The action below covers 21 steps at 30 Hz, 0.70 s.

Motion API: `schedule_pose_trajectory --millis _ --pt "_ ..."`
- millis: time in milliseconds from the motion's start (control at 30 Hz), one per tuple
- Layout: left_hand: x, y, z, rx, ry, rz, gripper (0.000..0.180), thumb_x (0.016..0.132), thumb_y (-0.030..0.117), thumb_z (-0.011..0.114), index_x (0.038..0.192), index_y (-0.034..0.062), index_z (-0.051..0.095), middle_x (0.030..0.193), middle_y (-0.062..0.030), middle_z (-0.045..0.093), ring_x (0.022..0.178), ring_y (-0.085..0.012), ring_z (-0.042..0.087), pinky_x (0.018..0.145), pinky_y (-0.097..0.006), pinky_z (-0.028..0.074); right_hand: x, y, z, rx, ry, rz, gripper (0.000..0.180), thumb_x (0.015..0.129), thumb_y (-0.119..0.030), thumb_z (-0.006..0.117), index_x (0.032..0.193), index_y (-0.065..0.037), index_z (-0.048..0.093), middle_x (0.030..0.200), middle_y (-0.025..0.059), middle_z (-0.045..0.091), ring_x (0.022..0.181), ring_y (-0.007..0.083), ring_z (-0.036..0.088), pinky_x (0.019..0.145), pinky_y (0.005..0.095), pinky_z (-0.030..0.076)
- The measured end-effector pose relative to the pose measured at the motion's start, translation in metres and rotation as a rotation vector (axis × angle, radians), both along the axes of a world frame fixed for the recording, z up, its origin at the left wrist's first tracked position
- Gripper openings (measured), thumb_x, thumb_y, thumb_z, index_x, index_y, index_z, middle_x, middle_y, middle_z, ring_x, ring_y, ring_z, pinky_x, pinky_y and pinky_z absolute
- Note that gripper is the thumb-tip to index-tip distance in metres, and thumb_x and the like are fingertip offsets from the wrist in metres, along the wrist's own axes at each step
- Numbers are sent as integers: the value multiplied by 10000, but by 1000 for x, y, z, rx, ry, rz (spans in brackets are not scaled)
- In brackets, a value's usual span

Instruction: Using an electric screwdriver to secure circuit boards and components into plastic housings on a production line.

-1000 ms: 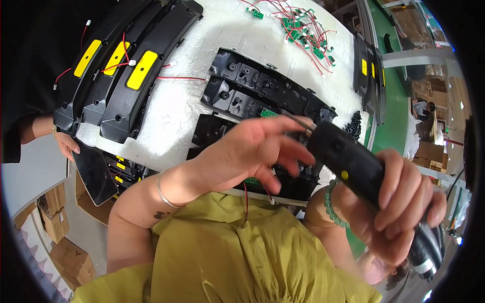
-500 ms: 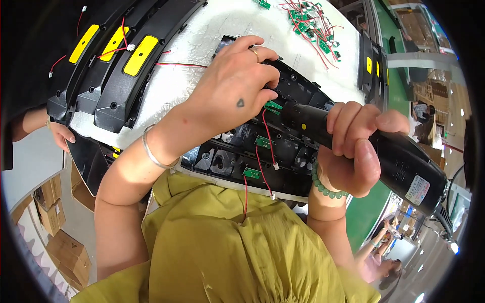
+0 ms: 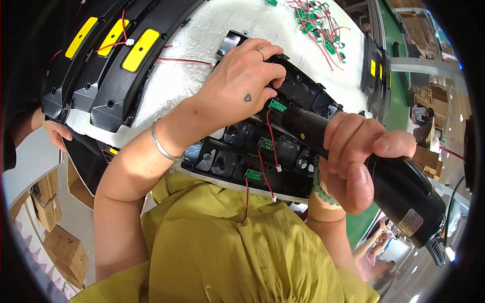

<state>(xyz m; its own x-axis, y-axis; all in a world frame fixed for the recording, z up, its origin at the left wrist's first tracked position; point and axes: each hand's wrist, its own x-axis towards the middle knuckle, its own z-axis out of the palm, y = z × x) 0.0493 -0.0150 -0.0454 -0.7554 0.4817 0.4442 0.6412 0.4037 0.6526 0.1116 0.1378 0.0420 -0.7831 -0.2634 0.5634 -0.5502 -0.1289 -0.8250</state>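
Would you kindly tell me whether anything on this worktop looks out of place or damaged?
No damage stands out, but the thin wire from the nearest green circuit board looks slightly astray: it hangs past the white worktop, over the olive clothing, where it could perhaps snag.

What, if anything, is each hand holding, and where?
The right hand grips the black cylindrical tool around mid-body. The left hand is over a black housing; whether it holds anything can't be told.

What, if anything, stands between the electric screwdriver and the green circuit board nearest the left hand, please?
Nothing visible; the electric screwdriver, held in the right hand, points toward the green circuit board, with the left hand beside, not between.
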Motion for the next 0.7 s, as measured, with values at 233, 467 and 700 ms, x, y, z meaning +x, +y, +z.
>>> schedule_pose_trajectory --millis 233,467,700 --pt "3 -1 -2 7 13 25 192 647 34 678 781 52 542 1168 -118 520 1127 -329 441 910 -402 387 0 -15 1 6 -64 -77 254 724 -92 569 888 -117 377 577 -5 422 478 107 396 534 265 352" --pt "2 3 0 58 29 15 222 651 30 667 832 46 540 1154 -130 520 1102 -343 450 909 -410 387 -1 -17 0 22 -70 -86 295 718 -87 624 847 -116 361 570 7 429 473 125 393 508 278 355" --pt "0 5 -3 2 139 48 245 657 27 658 877 54 555 1116 -147 525 1032 -354 482 855 -423 410 -5 -3 4 -6 -173 10 341 725 -46 681 909 -88 397 642 44 484 549 160 469 535 298 412"
